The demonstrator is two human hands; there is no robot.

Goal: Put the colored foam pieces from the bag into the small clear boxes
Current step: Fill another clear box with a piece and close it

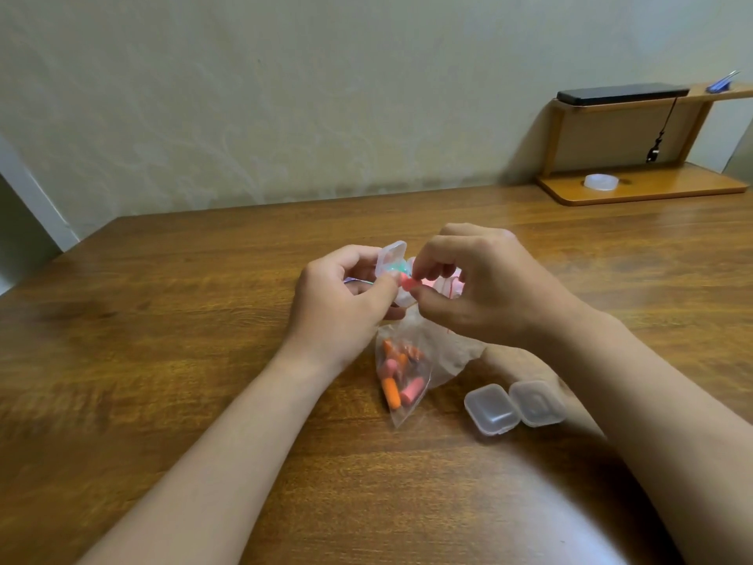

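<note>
It looks like a home: wooden desk (163,340), small shelf (672,183), papered wall (285,95)

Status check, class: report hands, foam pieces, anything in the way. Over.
Left hand holds open clear box. Right hand pinches red foam piece at its mouth. Bag on table, orange and pink pieces inside. Nothing blocking.

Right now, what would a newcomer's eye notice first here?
Probably the hands over the table: the left hand holds a small open box, the right hand pinches a red foam piece at it. Near them lies the bag of orange and pink pieces, with two shut boxes to its right.
</note>
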